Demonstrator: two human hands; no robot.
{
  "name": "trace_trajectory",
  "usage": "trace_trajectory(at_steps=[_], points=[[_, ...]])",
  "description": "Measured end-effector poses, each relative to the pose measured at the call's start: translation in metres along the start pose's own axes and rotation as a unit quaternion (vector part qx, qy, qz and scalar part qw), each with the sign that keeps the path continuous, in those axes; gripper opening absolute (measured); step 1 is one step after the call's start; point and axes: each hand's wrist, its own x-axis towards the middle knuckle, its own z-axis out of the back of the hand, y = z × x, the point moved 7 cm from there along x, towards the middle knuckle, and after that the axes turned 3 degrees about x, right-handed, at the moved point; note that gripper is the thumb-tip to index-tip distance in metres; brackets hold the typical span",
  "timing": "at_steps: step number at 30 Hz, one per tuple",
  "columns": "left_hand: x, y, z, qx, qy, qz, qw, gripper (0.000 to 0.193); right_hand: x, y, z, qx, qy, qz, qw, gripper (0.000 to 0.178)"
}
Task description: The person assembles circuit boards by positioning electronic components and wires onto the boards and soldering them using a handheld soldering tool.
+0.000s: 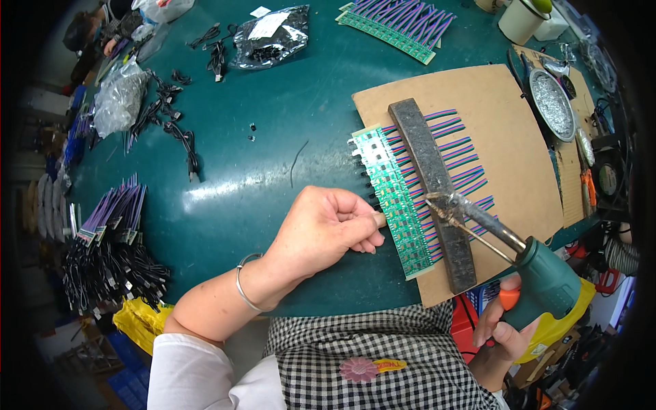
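Observation:
A long green circuit board panel (393, 205) lies along the left edge of a cardboard sheet (526, 150). Coloured wires run from it under a dark heavy bar (427, 150) that lies across them. My left hand (328, 222) is closed in a pinch at the panel's left edge; whatever sits between the fingertips is hidden. Small black and white parts line that edge farther up. My right hand (502, 335) grips a green soldering gun (550, 277) with an orange trigger. The gun's tip is over the bar and wires, close to the panel's right side.
Bundled black cables with wired boards (116, 253) lie at the left. Loose cables (164, 102), a clear plastic bag (119, 99) and a bag of black parts (273, 37) are farther back. More wired panels (396, 31) lie at the far side. A metal dish (552, 102) stands right.

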Motion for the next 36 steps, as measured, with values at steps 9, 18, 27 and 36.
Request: trace_trajectory(at_steps=[9,18,27,36], points=[[-0.001,0.001,-0.001,-0.008,-0.002,-0.001,1.0,0.011,0.031,0.04,0.013,-0.004,0.015,0.161,0.987,0.059],[0.001,-0.002,-0.004,0.004,0.004,0.0,1.0,0.012,0.056,0.094,0.052,0.055,0.019,0.295,0.954,0.054],[-0.009,-0.007,0.025,0.023,0.029,0.008,0.999,0.015,0.084,0.075,0.059,-0.118,-0.175,0.239,0.948,0.048],[-0.032,-0.052,0.16,0.324,-0.341,-0.191,0.862,0.013,0.062,0.059,0.037,-0.081,-0.089,0.227,0.966,0.056]])
